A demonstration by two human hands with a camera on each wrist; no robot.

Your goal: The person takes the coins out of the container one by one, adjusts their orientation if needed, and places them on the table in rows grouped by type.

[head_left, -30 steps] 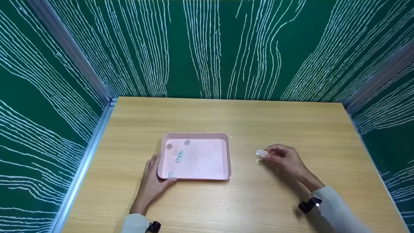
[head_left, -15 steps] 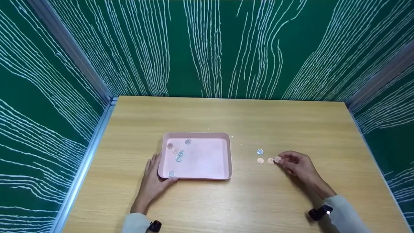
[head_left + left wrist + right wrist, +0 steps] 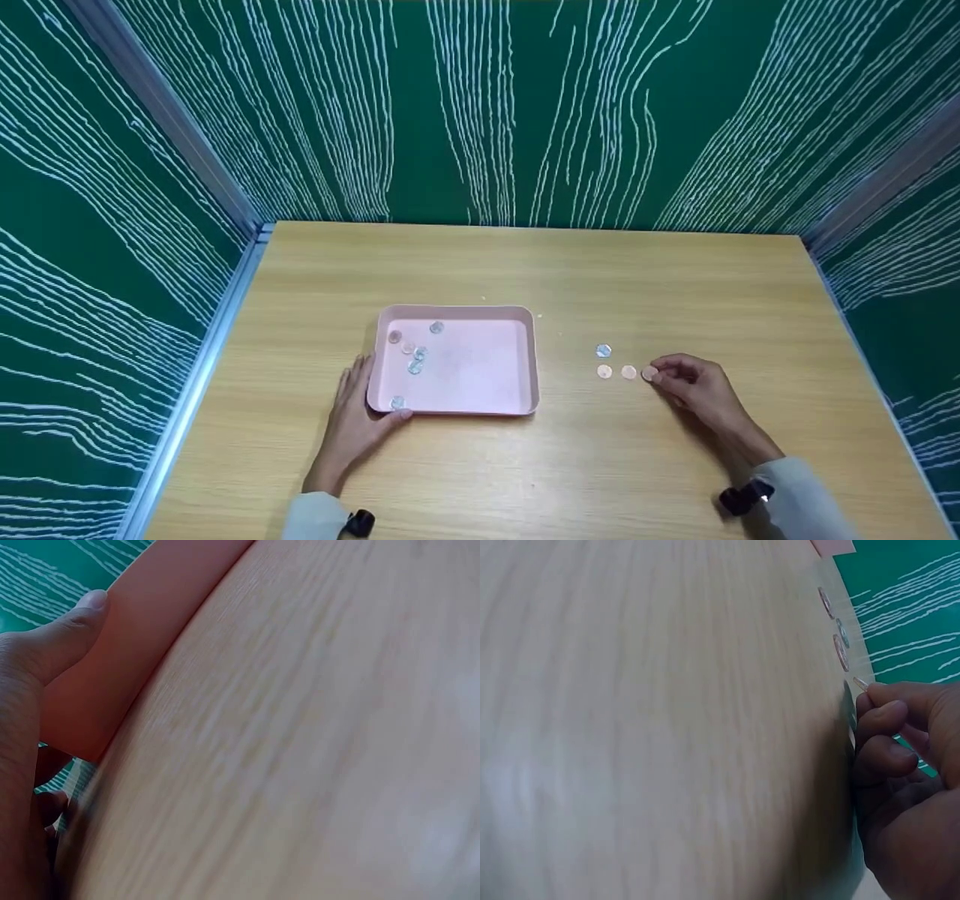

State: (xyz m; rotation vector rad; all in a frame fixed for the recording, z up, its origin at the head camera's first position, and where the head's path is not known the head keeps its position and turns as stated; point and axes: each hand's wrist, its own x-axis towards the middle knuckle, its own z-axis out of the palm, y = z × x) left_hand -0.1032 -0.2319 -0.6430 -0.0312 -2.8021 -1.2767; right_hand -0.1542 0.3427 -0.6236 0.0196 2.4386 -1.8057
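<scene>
Along the left side of a pink tray (image 3: 480, 406) lie the fingers of my left hand (image 3: 354, 420), with the thumb at the near rim. The left wrist view shows that thumb (image 3: 79, 622) against the tray's outer wall. My right hand (image 3: 701, 390) pinches a copper-coloured coin (image 3: 649, 373) between thumb and fingertips, low over the table. Two more copper-coloured coins lie in a row to its left, one (image 3: 628, 372) close by and one (image 3: 604, 371) farther off. A silver coin (image 3: 603, 350) is behind the leftmost one. From the right wrist, the pinched coin (image 3: 861, 683) appears edge-on.
Several silver and copper-coloured coins, one silver coin (image 3: 436, 328) among them, lie in the tray's left part. Green walls (image 3: 465, 112) with white wavy lines enclose the wooden table (image 3: 480, 480) at the back and sides. Tiny white specks dot the tabletop behind the tray.
My right hand has moved right and toward me from beside the silver coin, which now lies released on the table. It now holds a copper-coloured coin in the row's right end. My left hand stays put.
</scene>
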